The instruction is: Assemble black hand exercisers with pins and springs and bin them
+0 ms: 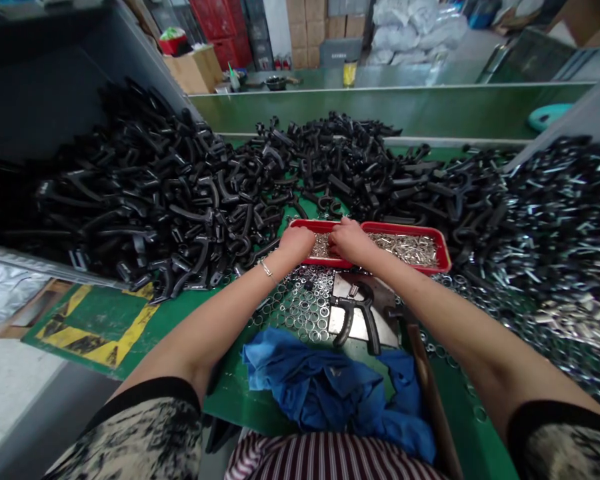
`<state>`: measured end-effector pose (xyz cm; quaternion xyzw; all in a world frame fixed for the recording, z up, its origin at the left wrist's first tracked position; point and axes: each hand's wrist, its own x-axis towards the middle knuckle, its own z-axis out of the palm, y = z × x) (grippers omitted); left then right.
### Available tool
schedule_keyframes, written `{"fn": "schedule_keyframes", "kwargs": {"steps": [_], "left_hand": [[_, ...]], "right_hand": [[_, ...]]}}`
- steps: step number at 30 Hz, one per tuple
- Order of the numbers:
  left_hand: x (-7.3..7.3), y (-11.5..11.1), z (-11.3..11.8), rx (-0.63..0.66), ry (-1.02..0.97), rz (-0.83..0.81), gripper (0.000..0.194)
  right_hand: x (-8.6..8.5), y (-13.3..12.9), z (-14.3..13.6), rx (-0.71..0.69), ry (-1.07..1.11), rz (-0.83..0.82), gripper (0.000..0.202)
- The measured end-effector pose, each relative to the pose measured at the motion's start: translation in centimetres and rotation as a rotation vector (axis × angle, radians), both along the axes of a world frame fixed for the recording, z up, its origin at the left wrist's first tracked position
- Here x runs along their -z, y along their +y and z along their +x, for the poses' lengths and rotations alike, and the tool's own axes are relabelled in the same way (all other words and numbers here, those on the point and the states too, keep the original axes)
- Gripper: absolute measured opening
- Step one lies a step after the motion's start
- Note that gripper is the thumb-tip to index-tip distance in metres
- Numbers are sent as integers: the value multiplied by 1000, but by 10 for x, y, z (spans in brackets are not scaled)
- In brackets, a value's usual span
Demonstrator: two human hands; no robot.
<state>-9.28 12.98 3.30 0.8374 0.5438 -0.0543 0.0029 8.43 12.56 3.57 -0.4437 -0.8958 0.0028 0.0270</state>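
Observation:
My left hand (298,241) reaches over the left end of a red tray (334,262) of small metal parts, its fingers closed and pointing inward. My right hand (349,240) dips into the same tray from the other side, fingers curled down among the parts. Whatever either hand pinches is too small or hidden. Touching this tray on the right is a second red tray (443,257), full of small metal pins (405,248). Nearer my body, a black two-armed handle with a small spring (353,291) lies on a metal plate (387,310).
Black plastic handles (190,180) are heaped at the left and back. Loose metal rings (300,307) lie before the trays. A blue cloth (325,387) covers the front edge. Shiny metal parts (570,227) pile up at right. A green ledge (370,110) runs behind.

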Motion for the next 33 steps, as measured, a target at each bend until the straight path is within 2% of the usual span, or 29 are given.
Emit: {"fn": "schedule_keyframes", "kwargs": {"steps": [6,10,17,22,26,33], "left_hand": [[5,1,0,-31,-49,13,31],[8,-2,-2,-76,-96,11,32],[14,-1,-8,-79,-182,-20,22],[10,0,-10,-68,-183,-51,19],[5,-1,-3,-70,-139,-75,17],[0,-16,-1,-21,-163,103,26]], "right_hand": [[19,10,5,53,6,-31,20],[21,9,4,69,-4,-29,26],[22,15,7,6,12,-71,12],[21,13,8,8,50,-77,15],[20,10,7,17,83,-79,10],[23,4,7,123,229,-53,15]]}}
